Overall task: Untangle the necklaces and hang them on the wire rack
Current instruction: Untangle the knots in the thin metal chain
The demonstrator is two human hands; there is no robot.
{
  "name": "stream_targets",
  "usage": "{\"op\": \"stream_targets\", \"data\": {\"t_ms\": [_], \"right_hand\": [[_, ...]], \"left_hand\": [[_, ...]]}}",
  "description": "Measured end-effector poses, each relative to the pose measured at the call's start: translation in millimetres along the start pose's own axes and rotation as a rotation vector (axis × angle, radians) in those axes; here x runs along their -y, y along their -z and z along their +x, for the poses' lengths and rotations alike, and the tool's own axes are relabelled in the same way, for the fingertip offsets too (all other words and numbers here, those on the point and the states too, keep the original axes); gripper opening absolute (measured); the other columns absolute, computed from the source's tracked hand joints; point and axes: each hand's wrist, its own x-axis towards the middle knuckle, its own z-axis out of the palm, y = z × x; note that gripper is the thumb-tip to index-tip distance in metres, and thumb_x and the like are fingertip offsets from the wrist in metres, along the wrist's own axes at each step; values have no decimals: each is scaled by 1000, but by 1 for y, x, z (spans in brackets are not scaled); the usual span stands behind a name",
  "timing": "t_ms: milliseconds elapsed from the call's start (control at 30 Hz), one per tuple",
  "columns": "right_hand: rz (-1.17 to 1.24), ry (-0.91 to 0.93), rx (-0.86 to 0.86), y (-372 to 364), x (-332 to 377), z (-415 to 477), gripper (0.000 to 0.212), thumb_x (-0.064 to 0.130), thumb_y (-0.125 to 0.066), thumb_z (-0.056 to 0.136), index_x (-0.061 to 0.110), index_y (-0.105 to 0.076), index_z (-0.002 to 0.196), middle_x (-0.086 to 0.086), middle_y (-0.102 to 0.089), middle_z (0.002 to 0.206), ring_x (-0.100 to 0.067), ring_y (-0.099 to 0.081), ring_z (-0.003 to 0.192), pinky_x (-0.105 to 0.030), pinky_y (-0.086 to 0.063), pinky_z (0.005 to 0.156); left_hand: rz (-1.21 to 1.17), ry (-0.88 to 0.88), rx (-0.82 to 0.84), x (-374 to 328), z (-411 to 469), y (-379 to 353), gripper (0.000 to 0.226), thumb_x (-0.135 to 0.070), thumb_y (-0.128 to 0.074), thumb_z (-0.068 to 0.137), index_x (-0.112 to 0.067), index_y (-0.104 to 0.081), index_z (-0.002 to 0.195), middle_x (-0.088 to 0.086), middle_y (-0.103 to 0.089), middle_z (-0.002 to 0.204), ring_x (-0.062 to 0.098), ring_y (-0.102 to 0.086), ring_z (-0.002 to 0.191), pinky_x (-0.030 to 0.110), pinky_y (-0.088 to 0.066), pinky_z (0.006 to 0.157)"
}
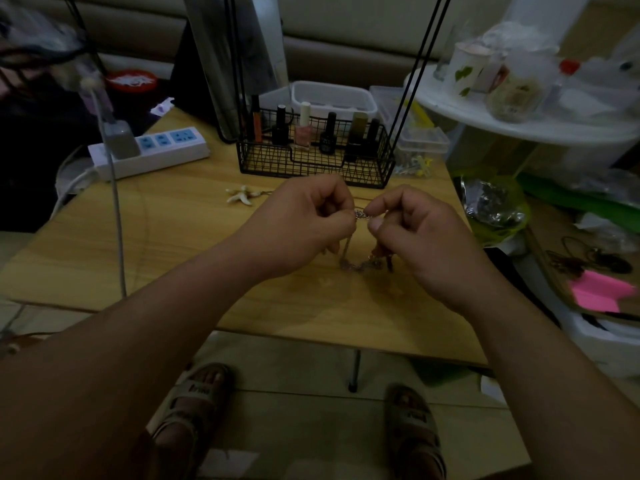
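Observation:
My left hand (304,220) and my right hand (415,230) are held close together above the wooden table (173,244). Both pinch a thin silver necklace chain (362,215) between thumb and fingers. The rest of the chain hangs down in a loop (360,265) whose bottom lies on the table. A shell necklace (242,195) lies on the table to the left of my hands. The black wire rack (315,161) stands just behind my hands, its thin black rods rising out of view.
Several nail polish bottles (303,133) stand in the rack's basket. A white power strip (152,150) with a plugged cable lies at the back left. Clear plastic boxes (415,133) sit behind the rack. A cluttered white round shelf (519,116) stands at the right.

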Motion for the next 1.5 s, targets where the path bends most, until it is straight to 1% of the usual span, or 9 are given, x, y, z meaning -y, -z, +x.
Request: {"op": "stream_targets", "data": {"t_ms": [100,233,367,467,567,767,1033,1233,1500], "right_hand": [[-92,63,25,-3,1,-3,9,27,-71,96,31,-68,102,-10,-63,77,-25,-60,67,-34,-49,57],[-128,110,14,-5,-1,-3,2,29,-68,97,31,-69,97,-5,-66,75,-24,-63,67,-43,-53,60],[10,66,-2,0,-2,0,7,27,-66,99,28,-73,98,-1,-71,88,-22,-69,79,-34,-59,68],[87,26,-27,-2,-3,3,10,25,-65,100,26,-74,98,5,-70,83,-15,-68,72,-34,-60,67],[40,55,-70,-5,-4,3,12,23,-65,100,29,-75,96,10,-72,89,-2,-65,73,-18,-54,61],[-13,95,-120,-9,-5,4,11,22,-67,99,28,-77,101,15,-74,93,-6,-68,87,-28,-59,70],[111,42,-144,-12,-4,2,13,21,-65,100,23,-77,103,12,-75,92,5,-63,75,-16,-52,64],[217,-35,-147,-14,-2,1,12,22,-65,101,21,-77,103,0,-76,95,-7,-65,74,-22,-55,66],[-85,55,-57,-16,-2,-5,6,27,-67,99,32,-66,101,9,-71,87,-9,-70,79,-39,-61,63]], "left_hand": [[-6,28,23,-3,0,-1,7,-17,-69,92,-10,-67,91,-2,-68,67,8,-67,61,15,-46,51],[-21,53,39,-2,0,0,7,-18,-69,90,-11,-67,90,-7,-66,65,8,-67,62,16,-46,51],[-117,100,52,-2,1,2,6,-14,-65,97,-10,-65,91,-3,-67,73,17,-69,69,34,-55,64],[-267,179,53,-4,2,1,5,-12,-62,99,-9,-64,96,2,-68,77,19,-67,70,34,-51,64],[-317,222,51,-3,3,1,13,-17,-63,101,-5,-65,102,4,-72,83,21,-68,73,35,-51,65],[-221,213,66,-2,0,1,11,-17,-64,101,-10,-70,96,6,-78,89,19,-70,73,31,-55,64],[-278,236,68,-1,1,1,9,-17,-67,100,-12,-69,94,5,-78,87,18,-67,71,30,-53,61],[-296,245,32,-1,3,-1,10,-14,-65,99,-13,-68,90,3,-75,81,17,-65,68,28,-51,58],[-193,256,3,0,4,-4,9,-10,-65,95,-9,-69,87,2,-70,69,12,-60,61,25,-49,56]]}}
